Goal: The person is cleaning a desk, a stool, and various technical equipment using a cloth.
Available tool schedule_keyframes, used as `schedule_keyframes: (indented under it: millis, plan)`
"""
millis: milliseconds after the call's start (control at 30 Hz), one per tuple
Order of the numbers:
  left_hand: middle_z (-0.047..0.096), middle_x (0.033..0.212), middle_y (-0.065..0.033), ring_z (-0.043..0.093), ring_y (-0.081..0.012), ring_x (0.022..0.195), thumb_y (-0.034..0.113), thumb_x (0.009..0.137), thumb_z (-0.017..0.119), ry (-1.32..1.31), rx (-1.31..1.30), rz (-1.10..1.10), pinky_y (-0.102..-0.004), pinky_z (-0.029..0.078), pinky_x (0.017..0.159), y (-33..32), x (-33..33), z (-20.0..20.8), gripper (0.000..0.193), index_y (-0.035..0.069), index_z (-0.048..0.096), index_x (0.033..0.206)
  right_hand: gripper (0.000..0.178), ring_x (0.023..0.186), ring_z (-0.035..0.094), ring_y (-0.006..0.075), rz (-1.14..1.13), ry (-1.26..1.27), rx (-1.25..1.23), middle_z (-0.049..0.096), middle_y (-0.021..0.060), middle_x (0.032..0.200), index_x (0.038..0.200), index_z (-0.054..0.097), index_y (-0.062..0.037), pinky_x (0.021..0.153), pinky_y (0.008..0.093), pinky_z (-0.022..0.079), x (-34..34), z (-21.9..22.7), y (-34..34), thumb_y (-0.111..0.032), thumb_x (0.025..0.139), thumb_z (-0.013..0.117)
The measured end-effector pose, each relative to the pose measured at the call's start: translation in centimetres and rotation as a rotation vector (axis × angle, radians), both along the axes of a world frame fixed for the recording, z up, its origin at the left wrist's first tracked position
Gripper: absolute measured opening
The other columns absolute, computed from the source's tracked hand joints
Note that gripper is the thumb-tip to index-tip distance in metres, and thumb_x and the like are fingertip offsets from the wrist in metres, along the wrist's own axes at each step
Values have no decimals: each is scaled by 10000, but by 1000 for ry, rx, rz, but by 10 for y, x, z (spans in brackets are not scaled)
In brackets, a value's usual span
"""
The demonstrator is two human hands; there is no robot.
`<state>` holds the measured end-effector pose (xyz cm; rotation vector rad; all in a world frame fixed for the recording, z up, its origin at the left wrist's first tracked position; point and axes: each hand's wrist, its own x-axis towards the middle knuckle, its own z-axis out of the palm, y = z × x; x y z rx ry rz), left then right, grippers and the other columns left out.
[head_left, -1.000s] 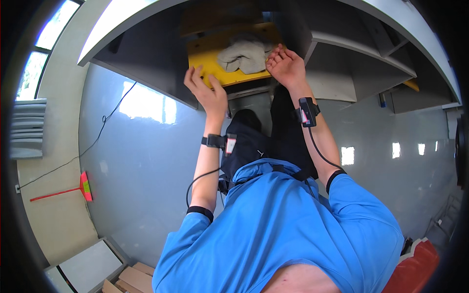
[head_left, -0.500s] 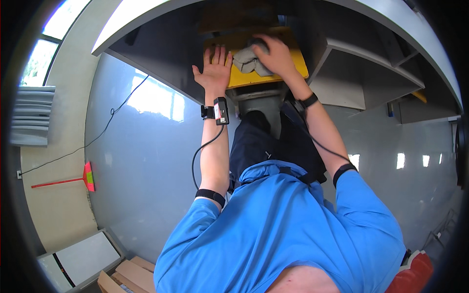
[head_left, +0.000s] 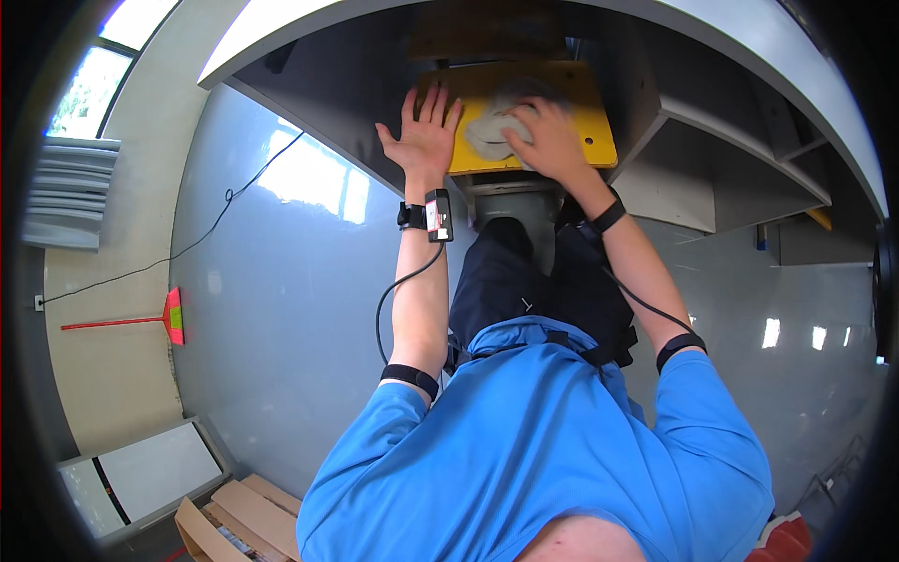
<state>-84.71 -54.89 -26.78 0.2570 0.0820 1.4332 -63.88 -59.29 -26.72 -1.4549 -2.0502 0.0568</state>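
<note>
A yellow metal plate (head_left: 585,112) sits on a grey pedestal under a grey table top (head_left: 309,28). My left hand (head_left: 423,140) lies flat on the plate's left edge with its fingers spread and holds nothing. My right hand (head_left: 548,140) presses a pale crumpled cloth (head_left: 489,131) onto the middle of the plate. Each wrist wears a black band with a cable running down the forearm. My blue shirt and dark trousers fill the lower middle of the view.
A broom (head_left: 140,321) with a red handle lies at the left wall, and a black cable (head_left: 234,201) runs across the glossy grey floor. Flattened cardboard (head_left: 234,515) and a white panel (head_left: 140,473) lie lower left. Grey shelves (head_left: 740,178) stand at the right.
Both hands have reached further onto the yellow plate. My left hand went from the plate's edge to lying flat on it, and my right hand settled on the cloth.
</note>
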Motion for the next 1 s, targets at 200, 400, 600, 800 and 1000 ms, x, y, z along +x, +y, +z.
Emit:
schedule_keyframes:
  millis: [200, 400, 600, 800, 1000]
  plan:
    - [518, 1280, -185, 528, -378, 1176, 264, 940, 485, 1566, 136, 600, -434, 422, 994, 4, -12, -1, 428, 27, 439, 1293, 584, 1248, 449, 387, -416, -178, 178, 459, 244, 1351, 1289, 542, -125, 1044, 491, 357, 48, -8, 25, -407, 780, 592]
    - [551, 1233, -224, 564, -404, 1096, 294, 974, 328, 2239, -110, 618, -475, 454, 919, -13, 19, 9, 442, 35, 449, 1311, 630, 1168, 523, 397, -191, -111, -219, 521, 233, 1301, 1325, 492, -100, 981, 461, 433, 13, -5, 66, -445, 802, 562]
    - [596, 1171, -262, 576, -432, 1069, 371, 993, 249, 2102, -133, 594, -510, 447, 908, -12, 5, 8, 510, 32, 441, 1322, 642, 1255, 473, 346, -31, -95, -232, 507, 169, 1360, 1325, 534, -172, 1060, 450, 356, -90, 6, 65, -570, 821, 519]
    - [605, 1148, -269, 586, -460, 1030, 420, 990, 261, 2144, -182, 602, -521, 456, 883, -19, 15, 13, 544, 35, 437, 1331, 579, 1277, 452, 335, 200, 268, -236, 499, 175, 1367, 1334, 515, -134, 1081, 447, 322, -39, -3, 61, -509, 895, 465]
    - [612, 1113, -245, 609, -435, 992, 440, 980, 299, 2319, -92, 609, -510, 487, 836, -19, 18, 16, 531, 50, 498, 1281, 521, 1373, 315, 348, 235, 2148, -516, 411, 177, 1434, 1385, 416, -82, 1143, 445, 215, 34, 26, 36, -378, 964, 336]
